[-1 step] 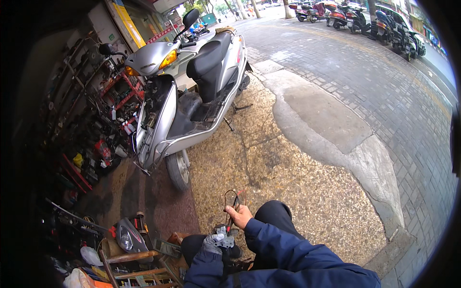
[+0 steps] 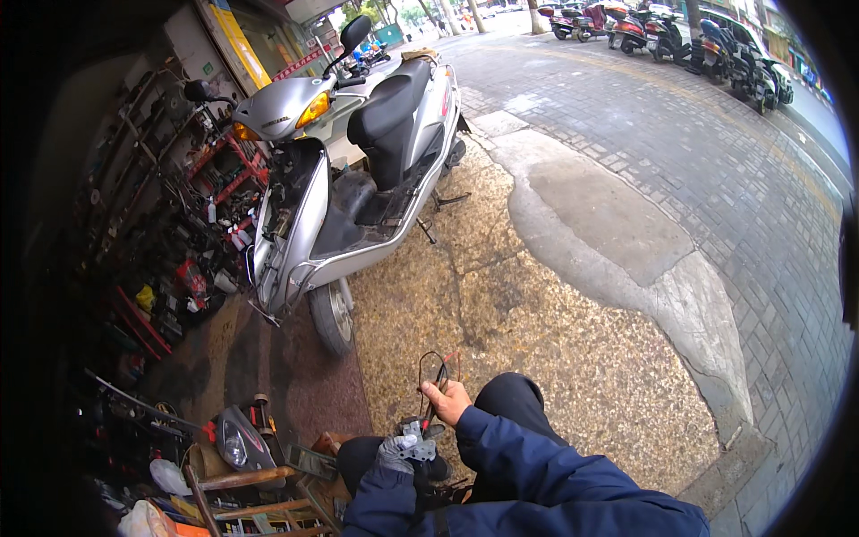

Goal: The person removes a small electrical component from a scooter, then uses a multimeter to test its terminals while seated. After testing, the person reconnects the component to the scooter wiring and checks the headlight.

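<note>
My left hand (image 2: 395, 455), in a grey glove, is closed on a small grey metal part (image 2: 419, 449) with holes in it. Bare and pinched, my right hand (image 2: 446, 402) grips a pair of test probes (image 2: 429, 416), one black and one red. Their thin wires loop up above the fingers. The probe tips point down at the metal part; whether they touch it I cannot tell. Both hands are low in the picture, close to my knees (image 2: 512, 394).
A silver scooter (image 2: 309, 215) stands ahead on the pebbled floor (image 2: 582, 376). To the lower left are a wooden stool frame (image 2: 246, 481), a headlight unit (image 2: 242, 440) and a boxy grey device (image 2: 311, 463). Dark shelves of parts line the left; parked scooters (image 2: 631, 34) stand far right.
</note>
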Action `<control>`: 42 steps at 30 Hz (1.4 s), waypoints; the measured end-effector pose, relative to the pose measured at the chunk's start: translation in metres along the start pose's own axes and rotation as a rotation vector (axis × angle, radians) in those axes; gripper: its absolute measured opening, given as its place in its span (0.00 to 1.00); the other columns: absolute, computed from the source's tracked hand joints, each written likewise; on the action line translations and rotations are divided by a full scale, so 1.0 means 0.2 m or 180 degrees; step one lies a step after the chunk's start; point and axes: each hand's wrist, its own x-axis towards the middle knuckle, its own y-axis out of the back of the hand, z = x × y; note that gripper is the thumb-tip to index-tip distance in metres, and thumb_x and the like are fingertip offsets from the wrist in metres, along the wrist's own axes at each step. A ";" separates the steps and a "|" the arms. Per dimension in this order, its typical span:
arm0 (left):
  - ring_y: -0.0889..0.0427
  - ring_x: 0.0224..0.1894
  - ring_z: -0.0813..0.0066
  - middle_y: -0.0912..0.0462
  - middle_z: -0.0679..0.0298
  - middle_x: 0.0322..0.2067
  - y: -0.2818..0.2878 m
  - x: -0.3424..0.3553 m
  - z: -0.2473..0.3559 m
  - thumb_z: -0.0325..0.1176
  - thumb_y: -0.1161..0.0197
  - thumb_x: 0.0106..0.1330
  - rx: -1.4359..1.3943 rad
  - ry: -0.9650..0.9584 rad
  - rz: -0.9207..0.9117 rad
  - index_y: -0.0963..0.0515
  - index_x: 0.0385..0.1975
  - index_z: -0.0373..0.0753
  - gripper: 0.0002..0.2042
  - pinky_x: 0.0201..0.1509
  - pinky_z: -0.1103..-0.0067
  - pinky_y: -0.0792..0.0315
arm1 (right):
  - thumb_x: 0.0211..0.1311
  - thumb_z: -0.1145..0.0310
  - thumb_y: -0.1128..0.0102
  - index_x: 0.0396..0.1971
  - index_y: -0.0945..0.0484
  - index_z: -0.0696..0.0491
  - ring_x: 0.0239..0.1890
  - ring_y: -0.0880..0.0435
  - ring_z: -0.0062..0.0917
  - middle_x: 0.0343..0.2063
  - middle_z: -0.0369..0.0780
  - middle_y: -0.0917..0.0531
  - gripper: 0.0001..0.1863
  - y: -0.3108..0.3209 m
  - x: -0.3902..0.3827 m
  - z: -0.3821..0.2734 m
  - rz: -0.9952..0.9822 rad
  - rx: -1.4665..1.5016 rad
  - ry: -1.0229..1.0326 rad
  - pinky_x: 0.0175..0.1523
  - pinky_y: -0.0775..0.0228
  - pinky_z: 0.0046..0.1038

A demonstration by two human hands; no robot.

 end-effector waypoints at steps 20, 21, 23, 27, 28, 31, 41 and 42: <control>0.19 0.49 0.69 0.19 0.59 0.46 -0.22 -0.09 0.11 0.15 0.37 0.50 0.3292 -0.1623 -0.0955 0.30 0.53 0.37 0.27 0.56 0.71 0.25 | 0.71 0.49 0.50 0.52 0.29 0.66 0.11 0.30 0.19 0.19 0.36 0.27 0.30 0.06 0.11 -0.48 -0.0575 0.0632 0.0346 0.15 0.39 0.22; 0.20 0.50 0.67 0.20 0.57 0.47 -0.25 -0.09 0.12 0.14 0.38 0.50 0.3518 -0.1700 -0.0983 0.30 0.53 0.36 0.27 0.57 0.69 0.25 | 0.71 0.49 0.50 0.52 0.29 0.65 0.12 0.30 0.19 0.19 0.36 0.27 0.30 0.04 0.12 -0.51 -0.0582 0.0625 0.0360 0.15 0.40 0.22; 0.21 0.52 0.64 0.23 0.53 0.51 -0.30 -0.08 0.14 0.13 0.38 0.50 0.3553 -0.1759 -0.1018 0.31 0.53 0.35 0.27 0.59 0.65 0.26 | 0.71 0.49 0.50 0.52 0.29 0.65 0.13 0.30 0.19 0.20 0.37 0.26 0.30 0.01 0.13 -0.55 -0.0641 0.0732 0.0441 0.15 0.40 0.21; 0.20 0.48 0.67 0.21 0.57 0.49 -0.31 -0.05 0.18 0.16 0.37 0.52 0.4191 -0.2147 -0.0787 0.29 0.51 0.36 0.24 0.54 0.68 0.23 | 0.71 0.50 0.50 0.53 0.29 0.65 0.13 0.29 0.20 0.20 0.37 0.26 0.30 -0.05 0.13 -0.52 -0.0752 0.0787 0.0341 0.16 0.39 0.22; 0.20 0.47 0.67 0.21 0.59 0.47 -0.30 -0.06 0.19 0.17 0.36 0.53 0.4291 -0.2280 -0.0790 0.31 0.52 0.35 0.24 0.53 0.68 0.24 | 0.70 0.49 0.50 0.53 0.29 0.65 0.13 0.29 0.20 0.20 0.37 0.26 0.30 -0.06 0.13 -0.51 -0.0838 0.0848 0.0335 0.16 0.39 0.22; 0.20 0.46 0.68 0.21 0.59 0.44 -0.28 -0.08 0.21 0.19 0.36 0.54 0.2892 -0.1606 -0.0892 0.34 0.56 0.34 0.27 0.53 0.68 0.24 | 0.70 0.49 0.49 0.54 0.30 0.65 0.14 0.28 0.21 0.21 0.38 0.26 0.30 -0.06 0.13 -0.49 -0.0905 0.0844 0.0503 0.16 0.39 0.22; 0.20 0.36 0.74 0.21 0.61 0.37 -0.38 -0.24 0.10 0.18 0.36 0.55 0.2493 -0.1305 -0.0021 0.37 0.59 0.37 0.30 0.41 0.76 0.22 | 0.66 0.70 0.40 0.56 0.28 0.61 0.24 0.19 0.24 0.29 0.40 0.22 0.21 -0.06 -0.11 -0.39 -0.0910 0.1081 0.0337 0.23 0.26 0.23; 0.20 0.33 0.74 0.22 0.62 0.35 -0.41 -0.27 0.10 0.16 0.37 0.55 0.2632 -0.1331 0.0091 0.37 0.59 0.39 0.30 0.37 0.76 0.22 | 0.66 0.70 0.41 0.56 0.27 0.61 0.25 0.19 0.24 0.29 0.40 0.22 0.20 -0.06 -0.13 -0.39 -0.0940 0.1089 0.0402 0.23 0.26 0.23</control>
